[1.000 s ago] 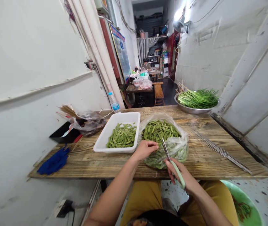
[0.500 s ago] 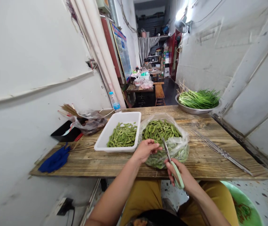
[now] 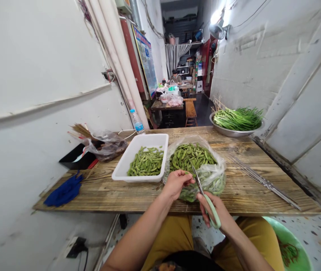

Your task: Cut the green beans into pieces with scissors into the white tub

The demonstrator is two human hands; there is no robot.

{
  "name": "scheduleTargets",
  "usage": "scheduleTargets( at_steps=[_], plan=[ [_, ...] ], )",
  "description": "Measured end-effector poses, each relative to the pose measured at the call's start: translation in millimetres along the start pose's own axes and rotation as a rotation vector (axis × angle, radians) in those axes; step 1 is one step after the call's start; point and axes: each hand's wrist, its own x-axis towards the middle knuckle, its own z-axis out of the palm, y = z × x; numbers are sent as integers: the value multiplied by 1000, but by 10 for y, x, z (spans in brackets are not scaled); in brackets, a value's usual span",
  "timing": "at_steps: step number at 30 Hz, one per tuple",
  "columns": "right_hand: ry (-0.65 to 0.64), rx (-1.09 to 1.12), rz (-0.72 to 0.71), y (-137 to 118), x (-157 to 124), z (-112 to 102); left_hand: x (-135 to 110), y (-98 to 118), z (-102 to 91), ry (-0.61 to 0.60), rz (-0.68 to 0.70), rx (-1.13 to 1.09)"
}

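My left hand (image 3: 176,183) is pinched on a green edamame pod (image 3: 188,173), mostly hidden by the fingers, over the near edge of a clear plastic bag (image 3: 215,177). Many more edamame pods (image 3: 192,155) fill that bag. In my right hand (image 3: 209,208) are scissors (image 3: 212,211) with pale green handles, their blades pointing up and left close to the left fingertips. Left of the bag stands a white plastic tub (image 3: 122,169), partly filled with pods (image 3: 146,162).
Metal skewers (image 3: 267,182) lie on the wooden table's right side, below a steel bowl of green chives (image 3: 238,132). A water bottle (image 3: 138,123), black box (image 3: 76,157) and blue cloth (image 3: 64,191) are leftward. A green basin (image 3: 292,241) sits on the floor.
My left hand has shifted slightly down, with the fingertips drawn closer together around the pod. The scissors stay beside it, almost unmoved.
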Motion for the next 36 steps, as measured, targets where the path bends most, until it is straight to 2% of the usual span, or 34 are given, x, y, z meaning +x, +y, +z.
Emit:
scheduleTargets(
  at_steps=[2,3,4,6,8,9,10,11,13,14,16,18,21,26,28,31,34,36],
  plan=[
    [29,9,11,27,8,-7,35,32,-104,69,73,71],
    [38,17,3,35,7,-15,53,76,-191,157,158,146],
    [38,30,-12,39,2,-26,69,138,-298,277,266,252],
    [19,82,-38,44,-15,-52,99,300,-534,594,525,577],
    [-14,143,-39,50,-31,-69,140,459,-718,841,642,963],
    [-28,174,-33,53,-36,-70,175,516,-762,894,665,1107],
    [-38,201,-26,56,-38,-66,221,552,-768,872,681,1225],
    [-48,222,-16,57,-39,-57,282,566,-738,789,691,1310],
    [-60,239,-3,50,-42,-33,439,538,-594,525,702,1398],
    [-59,234,2,43,-46,-20,527,508,-501,440,691,1418],
    [-56,208,6,26,-59,0,698,449,-323,377,657,1459],
    [-58,180,1,12,-78,9,834,413,-199,378,610,1501],
    [-56,142,-7,-2,-102,5,931,401,-135,349,559,1495],
    [-1,114,-34,-24,-80,-41,771,334,-160,353,672,1265],
    [8,65,-50,-32,-46,-68,625,267,-162,263,684,1180],
    [11,-10,-43,-35,12,-95,400,170,-154,46,652,1047],
    [25,-55,-40,-26,51,-93,242,127,-148,-44,570,927],
    [26,-70,-53,-26,57,-82,187,126,-151,-98,460,853]
  ],
)
